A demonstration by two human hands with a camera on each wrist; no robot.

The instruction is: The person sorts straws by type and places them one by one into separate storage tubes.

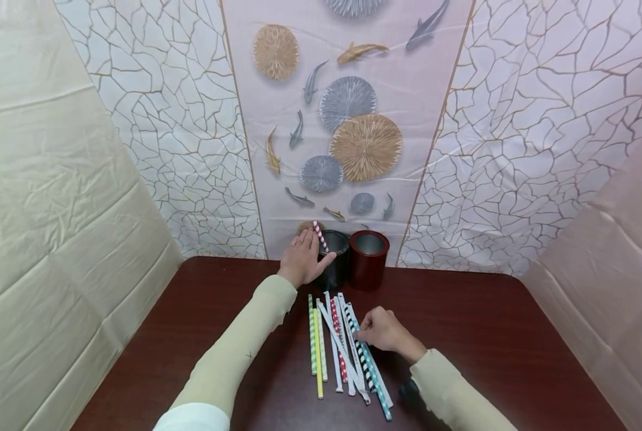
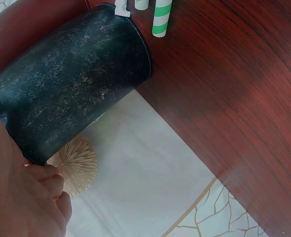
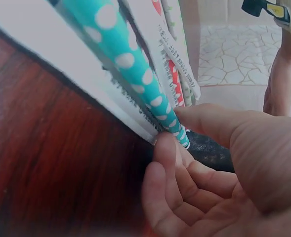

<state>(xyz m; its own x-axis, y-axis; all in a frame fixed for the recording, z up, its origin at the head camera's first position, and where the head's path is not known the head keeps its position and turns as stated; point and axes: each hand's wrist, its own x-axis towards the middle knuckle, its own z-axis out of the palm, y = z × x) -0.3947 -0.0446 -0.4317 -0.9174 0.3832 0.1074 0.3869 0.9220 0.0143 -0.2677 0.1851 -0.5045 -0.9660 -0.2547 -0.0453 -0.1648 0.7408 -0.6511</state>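
Straws (image 1: 342,344) lie bundled near the table's (image 1: 487,335) front edge, long axes running front to back. Our right hand (image 1: 385,330) pinches the far tip of a teal dotted straw (image 3: 135,74). Our left hand (image 1: 301,258) grips the black cup (image 1: 334,260) at the back edge, a red-striped straw (image 1: 320,236) tilting out; red cup (image 1: 368,259) just beside.

Bare dark-red wooden tabletop (image 1: 487,335) lies open to the right of the fanned pile of patterned paper straws (image 1: 344,347), and to the left of it up to the cream-sleeved left forearm (image 1: 240,347), which crosses that side. At the back edge, the black cylindrical cup (image 1: 335,260) and dark-red cylindrical cup (image 1: 369,258) stand touching, against the patterned fabric backdrop (image 1: 353,120).
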